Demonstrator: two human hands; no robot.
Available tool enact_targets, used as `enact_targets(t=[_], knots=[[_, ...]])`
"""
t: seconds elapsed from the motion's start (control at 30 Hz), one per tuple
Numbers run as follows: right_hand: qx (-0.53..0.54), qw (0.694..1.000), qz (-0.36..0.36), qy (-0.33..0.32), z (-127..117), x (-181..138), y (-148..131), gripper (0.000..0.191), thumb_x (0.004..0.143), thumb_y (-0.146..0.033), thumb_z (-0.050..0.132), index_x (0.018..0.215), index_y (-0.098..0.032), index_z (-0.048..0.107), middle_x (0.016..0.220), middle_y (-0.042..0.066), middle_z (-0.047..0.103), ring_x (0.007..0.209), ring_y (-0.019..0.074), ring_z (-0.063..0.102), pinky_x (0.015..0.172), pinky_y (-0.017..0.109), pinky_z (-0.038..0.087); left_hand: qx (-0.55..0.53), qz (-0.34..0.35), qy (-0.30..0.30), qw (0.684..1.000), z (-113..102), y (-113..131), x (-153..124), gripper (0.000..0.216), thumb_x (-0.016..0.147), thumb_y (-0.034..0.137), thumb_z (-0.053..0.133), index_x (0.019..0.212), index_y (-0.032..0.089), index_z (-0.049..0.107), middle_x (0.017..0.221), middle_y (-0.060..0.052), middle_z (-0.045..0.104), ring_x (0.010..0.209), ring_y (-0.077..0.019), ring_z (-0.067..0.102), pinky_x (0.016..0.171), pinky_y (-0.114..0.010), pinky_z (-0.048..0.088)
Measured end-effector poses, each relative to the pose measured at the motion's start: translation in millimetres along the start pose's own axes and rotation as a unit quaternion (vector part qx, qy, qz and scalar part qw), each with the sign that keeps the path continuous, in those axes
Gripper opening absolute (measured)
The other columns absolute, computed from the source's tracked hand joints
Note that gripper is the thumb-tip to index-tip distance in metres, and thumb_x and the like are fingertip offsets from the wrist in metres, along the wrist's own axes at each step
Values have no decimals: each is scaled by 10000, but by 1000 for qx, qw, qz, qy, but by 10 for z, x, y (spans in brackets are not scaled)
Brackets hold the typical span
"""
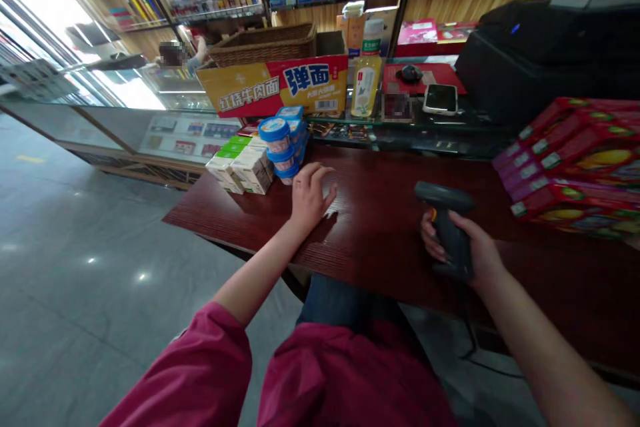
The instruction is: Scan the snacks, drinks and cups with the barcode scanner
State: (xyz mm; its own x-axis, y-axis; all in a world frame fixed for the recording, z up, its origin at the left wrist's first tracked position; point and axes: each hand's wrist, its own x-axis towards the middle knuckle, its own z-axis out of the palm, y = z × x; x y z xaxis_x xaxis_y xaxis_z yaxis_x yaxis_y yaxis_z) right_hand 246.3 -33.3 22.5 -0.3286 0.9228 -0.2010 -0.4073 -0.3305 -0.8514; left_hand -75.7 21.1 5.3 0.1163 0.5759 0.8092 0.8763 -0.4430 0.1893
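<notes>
My right hand [467, 247] is closed round the grip of a dark grey barcode scanner [445, 217], held just above the dark red wooden counter [380, 227]; its cable hangs down below. My left hand [310, 197] hovers over the counter with its fingers spread and holds nothing. Just beyond its fingertips stand stacked blue-lidded cups [280, 143], and beside them a stack of white and green small boxes [243, 163].
Red flat boxes [575, 167] are piled at the right of the counter. Behind stand a yellow-red noodle carton [277, 87], a bottle of yellow drink [367, 70], a phone [440, 99] and a black till [545, 47]. Glass display cases [165, 133] run left; grey floor lies below.
</notes>
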Motion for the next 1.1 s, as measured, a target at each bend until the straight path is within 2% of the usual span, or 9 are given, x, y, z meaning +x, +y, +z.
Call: enact_targets(t=[0.13, 0.27, 0.37, 0.47, 0.6, 0.73, 0.87, 1.0, 1.1], knots=[[12, 997, 29, -63, 306, 318, 131, 329, 819, -497, 742, 910, -185, 697, 712, 1, 518, 460, 86, 409, 353, 192, 344, 74, -94, 106, 987, -530, -466, 75, 490, 935, 395, 685, 1343, 162, 547, 1360, -182, 581, 1358, -316, 518, 1191, -479, 372], [32, 994, 30, -105, 554, 515, 235, 339, 812, -493, 746, 918, -176, 690, 703, -5, 513, 454, 84, 406, 351, 187, 348, 76, -174, 58, 980, -849, -702, 427, 781, 852, 495, 766, 1495, 218, 421, 1508, -182, 516, 1445, -357, 450, 1210, -525, 349], [37, 993, 24, -114, 643, 569, 267, 326, 829, -480, 725, 918, -170, 678, 701, -6, 502, 456, 84, 392, 349, 183, 342, 44, -186, 16, 981, -855, -789, 661, 820, 834, 502, 781, 1518, 264, 396, 1509, -153, 548, 1427, -363, 483, 1219, -561, 329], [35, 994, 11, -105, 649, 554, 258, 308, 848, -471, 695, 921, -173, 669, 703, -8, 484, 460, 89, 366, 350, 188, 336, -4, -177, -4, 984, -749, -863, 777, 689, 862, 441, 767, 1461, 280, 467, 1454, -117, 606, 1380, -340, 534, 1227, -557, 318], [31, 996, -8, -82, 611, 473, 218, 300, 844, -484, 679, 914, -193, 654, 702, -13, 467, 462, 98, 328, 348, 202, 319, -81, -169, 19, 982, -679, -886, 806, 522, 873, 372, 766, 1341, 258, 565, 1339, -90, 657, 1319, -320, 569, 1217, -541, 344], [16, 998, -11, -66, 557, 370, 174, 305, 830, -493, 682, 905, -200, 641, 694, -13, 466, 459, 102, 332, 347, 209, 301, -152, -145, 78, 974, -675, -634, 754, 559, 888, 432, 766, 1369, 280, 527, 1416, -84, 568, 1422, -316, 463, 1237, -511, 333], [-2, 998, -7, -59, 457, 235, 143, 322, 808, -509, 702, 908, -208, 646, 691, -11, 495, 457, 112, 361, 340, 216, 298, -274, -169, 40, 946, -352, -146, 608, 683, 864, 544, 780, 1419, 278, 483, 1425, -94, 552, 1413, -313, 489, 1181, -482, 419], [-5, 999, -3, -51, 328, 39, 156, 357, 775, -507, 764, 914, -195, 659, 711, -3, 552, 450, 106, 423, 337, 210, 325, -463, -288, -66, 836, 260, 363, 391, 647, 871, 574, 762, 1358, 213, 537, 1229, -112, 682, 1181, -270, 673, 1019, -420, 557], [-11, 999, -9, -41, 244, -118, 192, 358, 789, -491, 776, 933, -181, 667, 724, 5, 582, 449, 107, 466, 340, 212, 357, -525, -353, -121, 765, 606, 631, 263, 570, 869, 544, 766, 1257, 161, 598, 1192, -129, 716, 1139, -259, 694, 1008, -412, 565]])
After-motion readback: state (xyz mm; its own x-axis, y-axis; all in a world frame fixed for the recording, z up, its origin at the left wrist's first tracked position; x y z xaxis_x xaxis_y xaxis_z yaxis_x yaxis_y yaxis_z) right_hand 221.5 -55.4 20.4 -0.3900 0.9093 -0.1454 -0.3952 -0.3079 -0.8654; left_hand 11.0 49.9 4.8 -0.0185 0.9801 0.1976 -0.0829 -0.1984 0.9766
